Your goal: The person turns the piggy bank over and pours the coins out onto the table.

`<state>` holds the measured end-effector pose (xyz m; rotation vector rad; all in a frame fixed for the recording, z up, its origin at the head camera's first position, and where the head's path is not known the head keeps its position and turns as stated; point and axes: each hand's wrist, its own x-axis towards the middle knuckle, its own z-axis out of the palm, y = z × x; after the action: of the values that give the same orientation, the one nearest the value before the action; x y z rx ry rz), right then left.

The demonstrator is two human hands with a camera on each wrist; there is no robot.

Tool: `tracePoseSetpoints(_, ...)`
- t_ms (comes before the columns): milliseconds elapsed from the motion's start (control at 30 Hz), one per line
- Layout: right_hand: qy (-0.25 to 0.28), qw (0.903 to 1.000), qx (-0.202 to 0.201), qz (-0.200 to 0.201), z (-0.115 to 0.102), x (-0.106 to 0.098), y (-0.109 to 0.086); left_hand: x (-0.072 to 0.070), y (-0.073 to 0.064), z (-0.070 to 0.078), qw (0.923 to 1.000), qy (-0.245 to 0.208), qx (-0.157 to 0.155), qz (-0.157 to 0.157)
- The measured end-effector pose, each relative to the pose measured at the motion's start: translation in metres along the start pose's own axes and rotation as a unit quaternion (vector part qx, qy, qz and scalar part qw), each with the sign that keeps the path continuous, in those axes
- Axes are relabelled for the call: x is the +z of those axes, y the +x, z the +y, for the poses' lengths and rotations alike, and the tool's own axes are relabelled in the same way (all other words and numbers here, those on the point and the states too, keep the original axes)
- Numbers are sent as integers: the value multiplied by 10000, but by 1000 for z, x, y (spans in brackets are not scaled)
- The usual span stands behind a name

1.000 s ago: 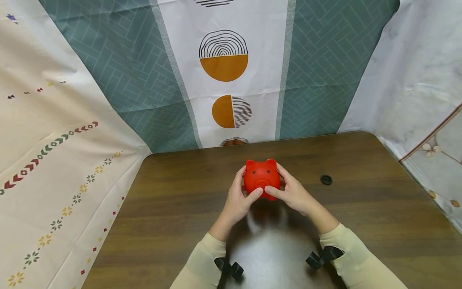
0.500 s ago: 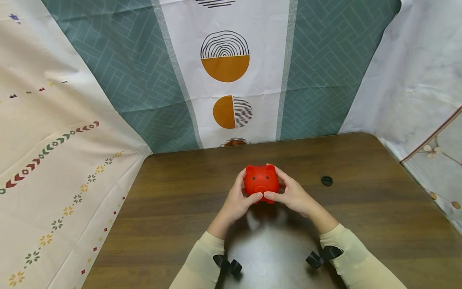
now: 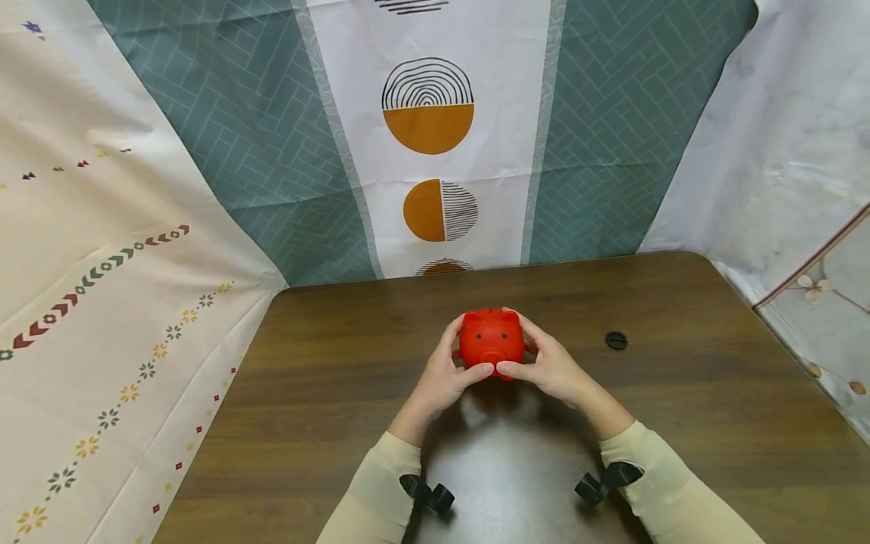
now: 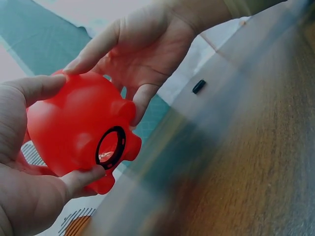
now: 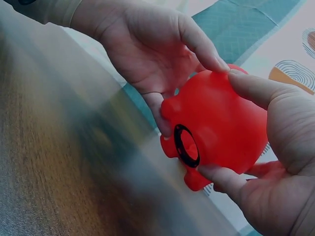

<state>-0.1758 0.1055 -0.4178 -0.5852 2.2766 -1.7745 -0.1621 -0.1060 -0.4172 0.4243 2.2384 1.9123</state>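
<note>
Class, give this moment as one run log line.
left hand: grips red piggy bank; right hand: grips it; piggy bank: above table; black-rimmed hole: open, in underside; black disc: on table, to the right

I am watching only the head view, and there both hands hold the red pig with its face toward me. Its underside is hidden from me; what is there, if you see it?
Observer: The left wrist view shows a round opening with a black rim in the underside of the red pig.

Operator: Thank you. Is this opening closed by something?

Observer: No cover sits in it; in the right wrist view the red inside shows through.

Operator: And is some finger near this opening?

Observer: Yes, in the left wrist view a fingertip of the left hand lies right by the rim. Whether it touches, I cannot tell.
</note>
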Motion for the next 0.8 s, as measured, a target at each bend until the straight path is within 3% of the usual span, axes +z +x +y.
tracePoseSetpoints(367,-37,9999,-38,119,-1,4,-1,-1,0,-4,9999,62,100,-3)
tracePoseSetpoints(633,105,9986,-469,220,-1,4,-2,-3,14,-37,9956,110,883,277)
tracePoseSetpoints(700,112,9988,-426,200,-1,4,-2,-4,15,-39,9963,98,810,256)
tracePoseSetpoints(800,50,9997,-173,141,1,5,-1,-4,16,-43,9987,139,416,239)
